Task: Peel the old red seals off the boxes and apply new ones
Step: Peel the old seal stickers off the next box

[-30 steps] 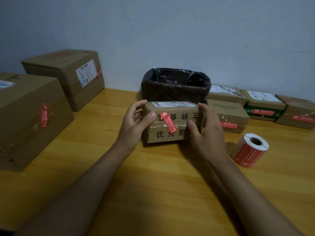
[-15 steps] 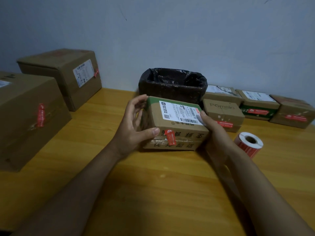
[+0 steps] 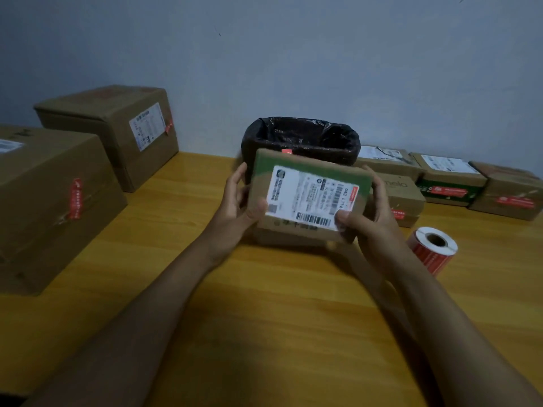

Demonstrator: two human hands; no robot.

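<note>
Left hand (image 3: 235, 201) and right hand (image 3: 370, 212) grip the small box (image 3: 308, 195) by its ends, label up, above the tabletop (image 3: 264, 304) near its far edge.

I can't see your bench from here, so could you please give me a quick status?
Left hand and right hand both grip the small box, label side up. Only a bit of red seal shows at its far edge. Nothing in the way.

We can't read the blurred shipping label (image 3: 311, 198) on the small box (image 3: 308, 230); its red seal (image 3: 286, 151) only peeks over the far edge. Beside it, the biggest carton (image 3: 50, 198) runs off the left edge.
</note>
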